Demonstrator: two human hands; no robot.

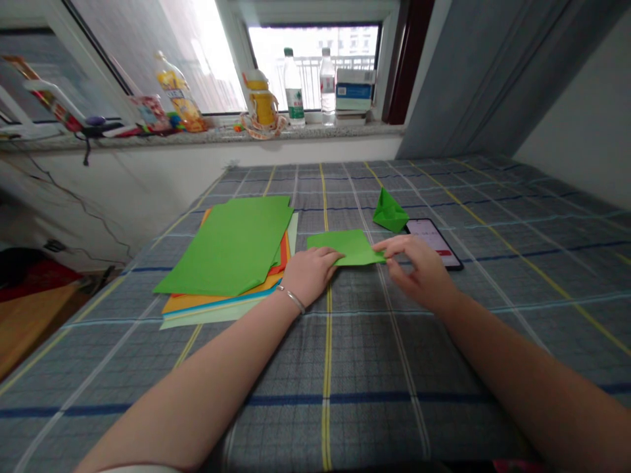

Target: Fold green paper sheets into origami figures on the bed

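Note:
A folded green paper sheet [346,246] lies flat on the checked grey cloth [345,368]. My left hand [310,272], with a thin bracelet at the wrist, has its fingers closed on the sheet's near left edge. My right hand [417,266] pinches the sheet's right corner between thumb and fingers. Just beyond it stands a small folded green paper shape [389,210]. A phone [434,242] with a lit screen lies beside my right hand, partly behind its fingers.
A stack of coloured paper [229,253], green on top with orange and pale sheets under it, lies to the left. The windowsill [207,135] at the back holds bottles, a yellow cup and a box. A grey curtain hangs at the right.

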